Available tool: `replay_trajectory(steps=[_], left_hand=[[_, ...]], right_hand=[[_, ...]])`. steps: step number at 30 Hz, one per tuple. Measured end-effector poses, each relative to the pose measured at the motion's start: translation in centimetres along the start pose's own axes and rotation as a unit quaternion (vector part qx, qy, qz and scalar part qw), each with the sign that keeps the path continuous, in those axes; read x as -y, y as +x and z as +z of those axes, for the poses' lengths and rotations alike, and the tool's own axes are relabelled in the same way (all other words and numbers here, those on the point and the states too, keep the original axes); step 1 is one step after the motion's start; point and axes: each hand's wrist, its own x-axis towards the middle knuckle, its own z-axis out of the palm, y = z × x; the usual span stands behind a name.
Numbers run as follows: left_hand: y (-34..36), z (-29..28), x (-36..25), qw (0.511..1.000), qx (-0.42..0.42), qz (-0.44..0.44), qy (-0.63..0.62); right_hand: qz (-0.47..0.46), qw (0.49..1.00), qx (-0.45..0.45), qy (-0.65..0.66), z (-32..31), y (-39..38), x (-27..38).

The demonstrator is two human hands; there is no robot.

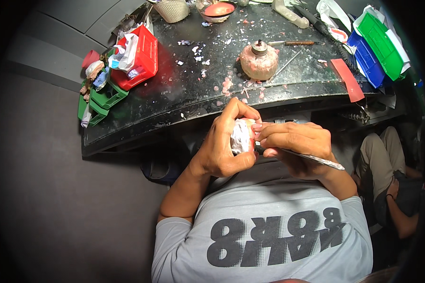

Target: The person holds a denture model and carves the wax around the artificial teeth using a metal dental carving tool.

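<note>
My left hand (220, 148) is closed around a small white plaster dental cast (240, 138) with reddish-pink wax along its right side. Between the fingers of my right hand (301, 143) is a slim metal carving tool (323, 162), its silvery end sticking out to the right. The tool's working end is hidden behind my fingers, close to the cast. Both hands meet just in front of the bench edge, above my lap. Beyond them on the bench stands a round spirit lamp (259, 63), coated in pinkish wax.
Wax crumbs litter the dark bench (193, 89). A brown-handled tool (300, 43) and a thin metal rod (286, 65) lie by the lamp. A red bin (148, 54) stands left; a pink wax sheet (348, 81) and a green bin (380, 45) are right. Another person (387, 165) sits at right.
</note>
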Motion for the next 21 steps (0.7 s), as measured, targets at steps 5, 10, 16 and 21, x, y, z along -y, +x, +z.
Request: replay_trajectory(steps=[5,10,16,21], left_hand=[[0.08,-0.16,-0.1,1.0,0.005,0.003,0.006],[-0.06,-0.13,-0.05,1.0,0.001,-0.021,-0.02],[0.04,-0.14,-0.32,1.0,0.0,-0.018,-0.009],[-0.09,-0.3,0.37,1.0,0.002,0.007,-0.015]], right_hand=[[0.02,1.0,0.0,0.003,-0.11,0.04,0.27],[-0.003,1.0,-0.002,0.014,0.05,0.02,-0.15],[0.024,0.999,-0.013,0.023,0.15,0.1,-0.11],[0.036,0.995,0.005,0.096,-0.38,0.15,-0.27]])
